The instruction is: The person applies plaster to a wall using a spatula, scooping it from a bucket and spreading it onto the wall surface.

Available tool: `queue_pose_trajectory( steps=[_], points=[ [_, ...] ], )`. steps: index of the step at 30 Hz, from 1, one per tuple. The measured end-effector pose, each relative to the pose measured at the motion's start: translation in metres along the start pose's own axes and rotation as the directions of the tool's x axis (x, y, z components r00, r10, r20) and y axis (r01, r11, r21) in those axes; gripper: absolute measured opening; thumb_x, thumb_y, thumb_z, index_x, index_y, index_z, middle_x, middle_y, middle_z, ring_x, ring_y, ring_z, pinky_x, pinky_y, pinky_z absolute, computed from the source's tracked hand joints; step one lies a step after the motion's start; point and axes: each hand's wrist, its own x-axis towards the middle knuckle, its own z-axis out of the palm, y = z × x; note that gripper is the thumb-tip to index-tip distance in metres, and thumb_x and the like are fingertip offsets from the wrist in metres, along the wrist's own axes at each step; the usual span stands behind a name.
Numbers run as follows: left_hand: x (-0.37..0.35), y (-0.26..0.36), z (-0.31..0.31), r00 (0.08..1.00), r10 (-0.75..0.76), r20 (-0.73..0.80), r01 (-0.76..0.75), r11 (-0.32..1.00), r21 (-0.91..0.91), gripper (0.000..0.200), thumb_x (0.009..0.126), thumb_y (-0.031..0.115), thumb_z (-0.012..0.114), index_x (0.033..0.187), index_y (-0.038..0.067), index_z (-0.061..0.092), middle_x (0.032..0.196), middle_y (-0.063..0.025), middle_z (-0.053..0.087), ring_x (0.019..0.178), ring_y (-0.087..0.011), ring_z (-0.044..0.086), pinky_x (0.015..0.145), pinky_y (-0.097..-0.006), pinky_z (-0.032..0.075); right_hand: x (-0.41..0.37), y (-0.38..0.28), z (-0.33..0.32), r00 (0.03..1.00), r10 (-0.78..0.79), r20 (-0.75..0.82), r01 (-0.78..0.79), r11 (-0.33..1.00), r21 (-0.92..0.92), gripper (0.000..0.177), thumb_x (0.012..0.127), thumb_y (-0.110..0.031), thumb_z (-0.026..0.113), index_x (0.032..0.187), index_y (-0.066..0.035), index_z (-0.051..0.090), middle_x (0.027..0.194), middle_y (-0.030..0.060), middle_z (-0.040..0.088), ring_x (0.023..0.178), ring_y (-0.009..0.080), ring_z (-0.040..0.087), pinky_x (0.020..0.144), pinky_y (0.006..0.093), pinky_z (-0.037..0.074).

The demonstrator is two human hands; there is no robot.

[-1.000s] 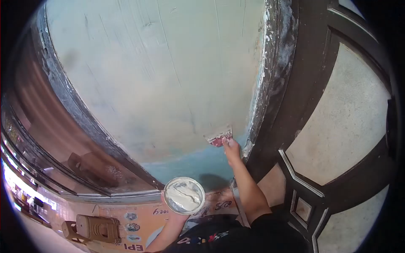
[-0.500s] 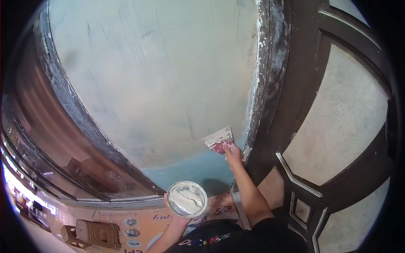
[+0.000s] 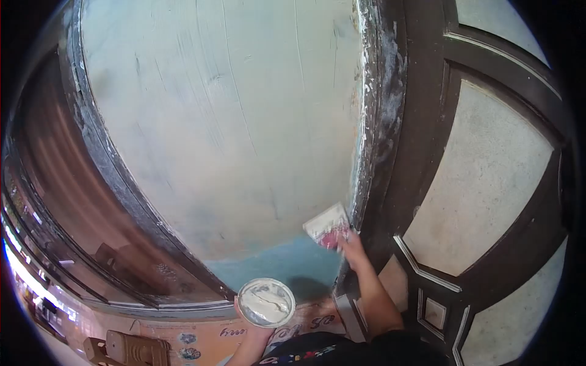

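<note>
Head view: the right hand grips the putty knife by its red handle, blade against the wall, just left of the dark door frame. The left hand clasps the putty pan from beneath (near, low). The knife is probably light, with a thin, springy blade; hold it at the handle.

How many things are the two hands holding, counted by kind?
Putty knife, in the right hand: 1
Bowl of putty, on the left hand: 1
Total: 2
</note>
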Motion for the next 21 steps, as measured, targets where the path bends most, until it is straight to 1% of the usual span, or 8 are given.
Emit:
queue_pose_trajectory(
  steps=[3,5,6,8,9,10,15,21],
  points=[
    [0.000,-0.002,0.011,1.000,-0.021,0.012,0.022,0.999,-0.042,0.074,0.085,0.068,0.042,0.134,0.014,0.050,0.136,-0.0131,0.051,0.123,-0.0375,0.049,0.102,-0.0572,0.039,0.025,-0.085,0.000,0.928,-0.371,-0.044,0.345,0.897,-0.276,0.024,0.095,-0.019,0.059,0.109,0.000,0.060,0.093,0.0067,0.067,0.080,0.0135,0.059,0.071,0.0307,0.049],
    [0.002,-0.003,0.017,1.000,-0.007,0.010,0.007,1.000,-0.029,0.073,0.085,0.068,0.041,0.132,0.013,0.051,0.136,-0.0133,0.052,0.121,-0.0371,0.050,0.102,-0.0562,0.040,0.025,-0.158,0.003,0.880,-0.459,-0.123,0.419,0.872,-0.255,0.024,0.093,-0.017,0.061,0.107,0.002,0.060,0.094,0.0117,0.068,0.083,0.0143,0.061,0.074,0.0327,0.049],
    [0.002,-0.003,0.018,1.000,-0.010,0.015,0.010,1.000,-0.029,0.073,0.085,0.068,0.041,0.132,0.013,0.051,0.136,-0.0133,0.052,0.121,-0.0371,0.050,0.102,-0.0562,0.040,0.025,-0.192,-0.002,0.800,-0.593,-0.092,0.483,0.728,-0.487,0.016,0.092,-0.010,0.059,0.104,0.000,0.059,0.092,0.0082,0.065,0.087,0.0118,0.057,0.077,0.0306,0.047],
    [0.001,-0.004,0.018,1.000,0.018,0.006,-0.018,1.000,0.024,0.074,0.084,0.068,0.041,0.132,0.013,0.052,0.135,-0.0134,0.052,0.122,-0.0371,0.050,0.102,-0.0560,0.041,0.027,-0.248,-0.006,0.724,-0.675,-0.142,0.488,0.646,-0.587,0.015,0.091,-0.013,0.062,0.095,0.001,0.057,0.082,0.0107,0.062,0.078,0.0118,0.054,0.072,0.0301,0.046],
    [0.003,-0.004,0.017,1.000,0.003,0.007,-0.003,1.000,-0.011,0.075,0.084,0.069,0.042,0.133,0.014,0.051,0.136,-0.0134,0.052,0.122,-0.0374,0.050,0.102,-0.0567,0.041,0.032,-0.273,-0.002,0.567,-0.811,-0.147,0.591,0.525,-0.612,0.016,0.090,-0.014,0.062,0.094,0.001,0.057,0.078,0.0111,0.059,0.074,0.0118,0.051,0.070,0.0307,0.046],
    [0.003,-0.004,0.017,1.000,0.001,0.008,0.000,1.000,-0.014,0.075,0.084,0.069,0.042,0.133,0.014,0.051,0.136,-0.0134,0.052,0.122,-0.0374,0.050,0.102,-0.0567,0.041,0.039,-0.292,-0.005,0.531,-0.829,-0.177,0.586,0.510,-0.629,0.018,0.088,-0.015,0.065,0.095,0.000,0.059,0.078,0.0166,0.064,0.069,0.0219,0.062,0.067,0.0346,0.048],
    [0.005,-0.007,0.015,0.999,0.005,0.032,-0.004,1.000,-0.019,0.077,0.083,0.071,0.041,0.136,0.016,0.049,0.136,-0.0123,0.051,0.122,-0.0376,0.050,0.102,-0.0576,0.040,0.063,-0.375,0.006,0.370,-0.909,-0.192,0.595,0.391,-0.702,0.023,0.087,-0.023,0.063,0.098,-0.002,0.062,0.080,0.0183,0.066,0.076,0.0370,0.064,0.071,0.0389,0.049],
    [0.012,-0.008,0.016,0.999,0.022,0.029,-0.021,0.999,-0.030,0.076,0.083,0.072,0.041,0.135,0.017,0.049,0.138,-0.0120,0.050,0.124,-0.0379,0.048,0.102,-0.0590,0.039,0.084,-0.441,0.021,0.149,-0.985,-0.092,0.607,0.165,-0.777,0.029,0.089,-0.032,0.060,0.109,-0.012,0.067,0.087,0.0164,0.068,0.082,0.0364,0.065,0.075,0.0423,0.051]
  ],
)
